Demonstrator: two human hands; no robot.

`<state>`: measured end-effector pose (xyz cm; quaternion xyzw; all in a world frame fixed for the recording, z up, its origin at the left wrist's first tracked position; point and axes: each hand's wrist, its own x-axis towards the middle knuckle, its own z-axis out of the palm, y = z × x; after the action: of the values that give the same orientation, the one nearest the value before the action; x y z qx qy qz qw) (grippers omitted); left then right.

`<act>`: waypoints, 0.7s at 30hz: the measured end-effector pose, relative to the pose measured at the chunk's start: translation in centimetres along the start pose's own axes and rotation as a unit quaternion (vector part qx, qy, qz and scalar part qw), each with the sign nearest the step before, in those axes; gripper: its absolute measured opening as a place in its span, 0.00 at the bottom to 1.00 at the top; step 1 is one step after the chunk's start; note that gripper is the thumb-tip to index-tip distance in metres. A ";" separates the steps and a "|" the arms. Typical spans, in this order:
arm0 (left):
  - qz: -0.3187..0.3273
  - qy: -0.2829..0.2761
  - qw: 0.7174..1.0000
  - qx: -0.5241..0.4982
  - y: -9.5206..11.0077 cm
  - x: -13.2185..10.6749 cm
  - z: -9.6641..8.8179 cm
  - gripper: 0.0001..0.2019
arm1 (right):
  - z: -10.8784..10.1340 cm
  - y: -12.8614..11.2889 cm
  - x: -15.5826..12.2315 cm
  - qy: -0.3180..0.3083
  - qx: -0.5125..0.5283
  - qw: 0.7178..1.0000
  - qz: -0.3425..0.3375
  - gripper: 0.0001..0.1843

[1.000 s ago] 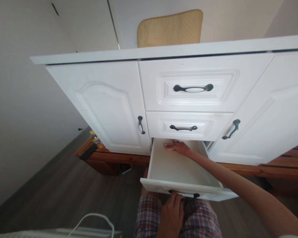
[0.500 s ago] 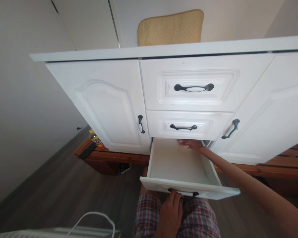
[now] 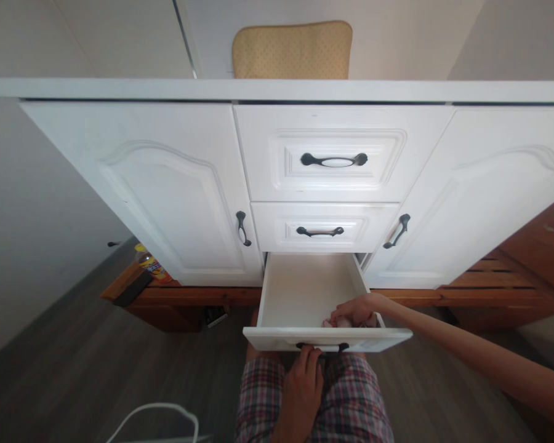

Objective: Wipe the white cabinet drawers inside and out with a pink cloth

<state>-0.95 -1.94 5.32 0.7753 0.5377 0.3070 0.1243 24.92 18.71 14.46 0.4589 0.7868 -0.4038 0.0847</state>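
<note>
The left hand [image 3: 302, 378] is curling round the handle [image 3: 330, 348] of the drawer [image 3: 300, 295]. Behind the front panel [image 3: 268, 339], the right hand [image 3: 357, 309] is gripping a crumpled cloth [image 3: 344, 322], now working at the drawer's near end instead of its back, so the wiping is reaching the front corner. The panel and knuckles are hiding much of the cloth.

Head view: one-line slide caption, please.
Left hand holding the handle of a white cabinet's open bottom drawer, right hand holding a crumpled cloth inside, near the drawer's front.
</note>
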 end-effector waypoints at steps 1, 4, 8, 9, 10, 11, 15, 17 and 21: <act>0.004 0.008 1.000 0.005 0.0 0.0 0.2 0.22 | 0.4 -0.1 -0.2 -0.037 0.002 0.999 -0.006 0.28; 0.013 0.022 1.000 0.013 -0.2 -0.1 0.8 0.21 | 0.8 -0.6 -0.1 -0.129 0.013 0.991 -0.029 0.36; 0.020 0.048 0.998 0.018 -0.3 0.1 1.0 0.21 | 0.9 -2.4 1.5 -0.162 -0.002 0.984 -0.071 0.42; 0.022 0.048 0.998 0.016 -0.4 0.1 0.9 0.21 | 1.0 -3.1 2.2 -0.166 -0.008 0.983 -0.083 0.43; 0.024 0.044 0.999 0.013 -0.4 0.1 0.8 0.21 | 1.2 -3.9 3.0 -0.166 -0.012 0.981 -0.096 0.43; 0.026 0.035 0.999 0.009 -0.4 0.0 0.7 0.21 | 1.5 -4.8 3.9 -0.162 -0.012 0.980 -0.114 0.43; 0.026 0.012 1.000 0.009 -0.6 -0.5 0.3 0.24 | 3.2 -8.9 8.5 -0.111 0.008 0.973 -0.200 0.43; 0.027 0.013 0.999 0.014 -0.9 -0.7 0.2 0.27 | 4.0 -10.8 10.7 -0.087 0.027 0.969 -0.232 0.40; 0.045 0.025 0.999 0.005 -1.6 -0.4 0.4 0.27 | 3.7 -13.0 11.2 -0.055 0.008 0.960 -0.274 0.36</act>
<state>-2.02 -1.61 3.99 0.7916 0.5065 0.3290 0.0929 7.43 20.12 13.58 0.2033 0.8733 -0.4427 0.0106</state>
